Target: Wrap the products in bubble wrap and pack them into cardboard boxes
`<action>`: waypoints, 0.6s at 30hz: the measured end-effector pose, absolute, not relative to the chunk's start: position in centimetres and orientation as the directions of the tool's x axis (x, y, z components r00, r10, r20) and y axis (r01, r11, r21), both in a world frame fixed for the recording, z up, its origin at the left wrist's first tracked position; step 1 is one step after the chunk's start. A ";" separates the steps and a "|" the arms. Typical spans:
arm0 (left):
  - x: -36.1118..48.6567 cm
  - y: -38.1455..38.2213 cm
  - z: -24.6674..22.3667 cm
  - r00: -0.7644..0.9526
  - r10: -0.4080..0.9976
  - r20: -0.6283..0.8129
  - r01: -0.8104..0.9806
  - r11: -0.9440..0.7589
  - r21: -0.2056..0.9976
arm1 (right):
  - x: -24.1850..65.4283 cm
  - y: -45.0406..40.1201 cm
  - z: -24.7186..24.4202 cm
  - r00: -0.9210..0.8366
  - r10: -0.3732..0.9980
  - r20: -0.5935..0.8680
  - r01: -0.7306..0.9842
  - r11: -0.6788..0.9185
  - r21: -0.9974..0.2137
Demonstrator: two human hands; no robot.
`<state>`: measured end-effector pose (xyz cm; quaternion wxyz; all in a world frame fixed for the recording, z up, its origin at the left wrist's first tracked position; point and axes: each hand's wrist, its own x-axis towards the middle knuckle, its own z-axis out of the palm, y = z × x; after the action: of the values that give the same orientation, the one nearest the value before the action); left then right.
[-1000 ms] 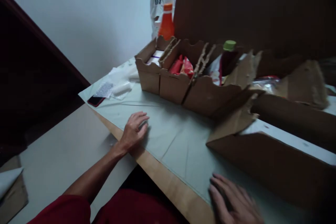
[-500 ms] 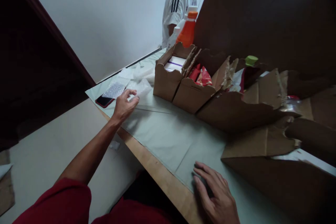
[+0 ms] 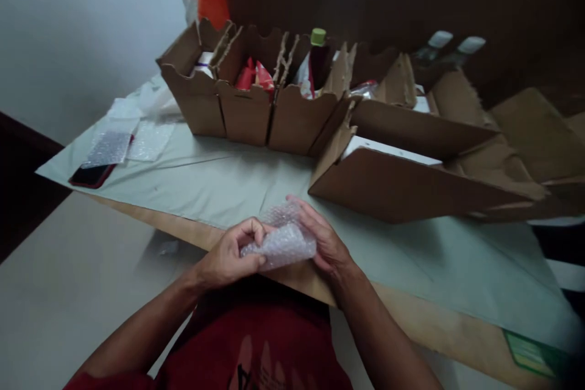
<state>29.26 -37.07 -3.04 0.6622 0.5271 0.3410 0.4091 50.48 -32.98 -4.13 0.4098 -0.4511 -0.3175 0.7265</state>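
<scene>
A clear bubble wrap pouch is between my two hands, above the table's front edge. My left hand pinches its left end between thumb and bent fingers. My right hand is curved around the far right side of the pouch and holds it there, some of the fingers hidden behind the plastic. One layer of the wrap stands up at the back. Whether anything lies inside the pouch, I cannot tell.
More bubble wrap pieces lie on the left of the green-covered table, partly over a red-edged phone. Cut cardboard boxes with packets line the back. An orange bottle and clear bottles stand behind them.
My view has swung right. The left hand has come from beside the bubble wrap pieces to the front edge with a pouch, and the right hand has joined it in holding the pouch.
</scene>
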 end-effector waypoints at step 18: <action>27.9 -34.2 -1.6 0.708 0.632 0.315 0.539 -0.772 0.335 | 61.1 -42.3 -8.5 0.505 0.839 0.203 0.573 -0.150 -0.806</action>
<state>27.93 -34.20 -1.57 0.1097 0.9177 0.3190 0.2099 61.13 -42.28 -8.52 0.4470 -0.7433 -0.4748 0.1491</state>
